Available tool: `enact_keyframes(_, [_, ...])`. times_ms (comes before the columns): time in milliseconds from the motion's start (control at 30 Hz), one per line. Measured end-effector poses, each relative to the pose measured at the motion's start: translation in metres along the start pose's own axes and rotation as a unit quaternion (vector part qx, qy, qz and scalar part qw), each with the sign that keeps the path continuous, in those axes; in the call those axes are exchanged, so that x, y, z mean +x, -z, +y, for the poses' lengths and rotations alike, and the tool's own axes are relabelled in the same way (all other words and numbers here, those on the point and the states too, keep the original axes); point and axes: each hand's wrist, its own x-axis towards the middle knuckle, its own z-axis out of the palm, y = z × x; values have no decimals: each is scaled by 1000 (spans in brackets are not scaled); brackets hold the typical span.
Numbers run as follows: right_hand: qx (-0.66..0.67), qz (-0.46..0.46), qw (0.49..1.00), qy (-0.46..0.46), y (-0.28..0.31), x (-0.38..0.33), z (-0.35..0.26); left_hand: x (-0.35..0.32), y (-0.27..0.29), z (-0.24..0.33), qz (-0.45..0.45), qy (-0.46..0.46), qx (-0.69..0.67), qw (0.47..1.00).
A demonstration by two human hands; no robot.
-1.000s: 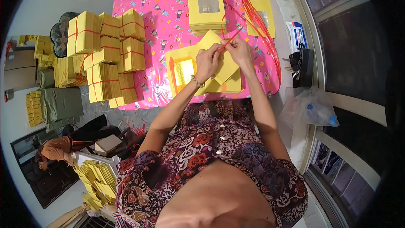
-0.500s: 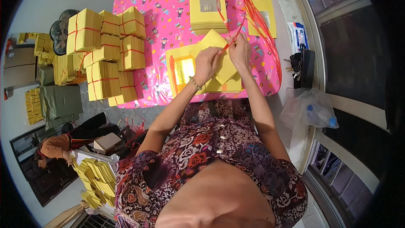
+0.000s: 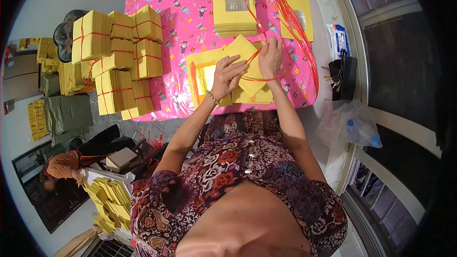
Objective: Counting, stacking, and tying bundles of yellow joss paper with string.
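Observation:
A yellow paper stack [image 3: 248, 69] lies turned at an angle on other yellow sheets near the table's front edge. My left hand [image 3: 228, 75] rests on its left side, fingers stretched out beside the red string [image 3: 253, 57]. On the right, my right hand [image 3: 270, 58] is closed with the string pinched in its fingers. One length of string curves across the stack and over my right wrist. Under my left hand lies a yellow sheet with a gold foil square [image 3: 205, 78] and an orange-red border.
Behind stands a tall yellow paper pile [image 3: 232, 16] with a silver square. Red strings [image 3: 295, 26] trail down the right of the pink table cover [image 3: 181, 33]. Tied bundles [image 3: 93, 35] are heaped at left. Another person [image 3: 64, 164] works at lower left. A plastic bag [image 3: 350, 123] hangs right.
My left fingers have let go of the string and straightened over the stack. My right hand still grips it, and a loop of string now swings out over my right wrist.

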Motion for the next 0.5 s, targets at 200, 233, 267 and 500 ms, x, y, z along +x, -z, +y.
enact_keyframes(200, [32, 33, 999, -20, 1, 0, 2, -3, 2, -1, 2, 23, -25, 999])
enact_keyframes(233, [46, 32, 998, -18, 1, -1, 2, -3, 2, 0, 1, 23, -26, 999])
enact_keyframes(267, [46, 33, 998, -18, 4, -2, 2, -2, 2, 0, 2, 26, -23, 999])
enact_keyframes(500, [75, 95, 992, -19, 43, -54, 2, -2, 2, -2, 12, 45, -21, 999])
